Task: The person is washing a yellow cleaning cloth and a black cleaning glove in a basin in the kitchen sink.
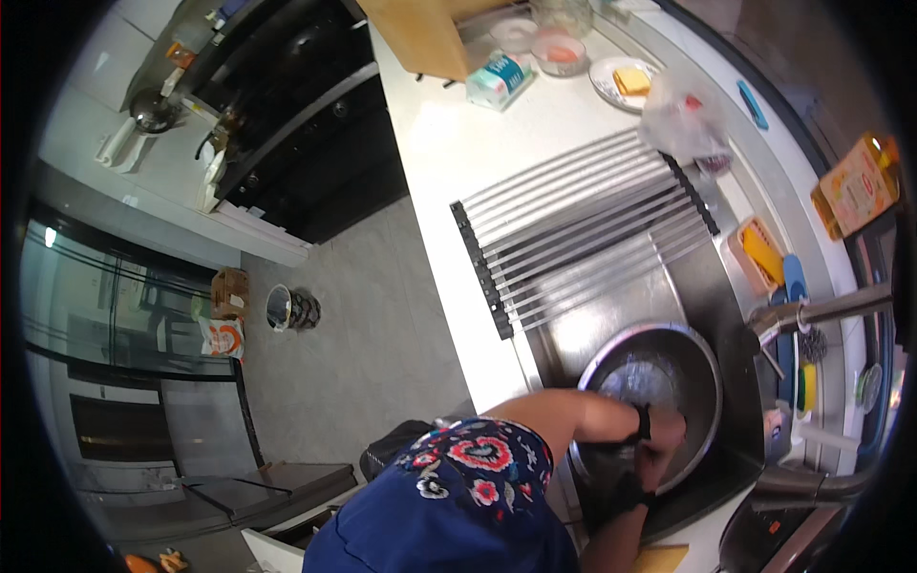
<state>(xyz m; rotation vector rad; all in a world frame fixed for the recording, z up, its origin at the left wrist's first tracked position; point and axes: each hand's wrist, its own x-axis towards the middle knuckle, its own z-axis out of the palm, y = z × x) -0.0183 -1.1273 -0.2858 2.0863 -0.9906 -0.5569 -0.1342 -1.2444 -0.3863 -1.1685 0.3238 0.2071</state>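
Note:
A round stainless steel basin sits in the sink, with what looks like water inside. Both hands are together over or in it. My left hand, a dark band at its wrist, overlaps my right hand, which also has a dark band. The fingers are blurred and partly hidden, so whether either hand holds anything cannot be told. Beside the basin, a roll-up metal drying rack lies across the sink and counter. The metal faucet reaches in from the right.
On the counter stand a plate with bread slices, a tissue pack, a bowl and a clear plastic bag. An oil bottle, a pink tray and a yellow-green sponge are along the sink's far side. A bin stands on the floor.

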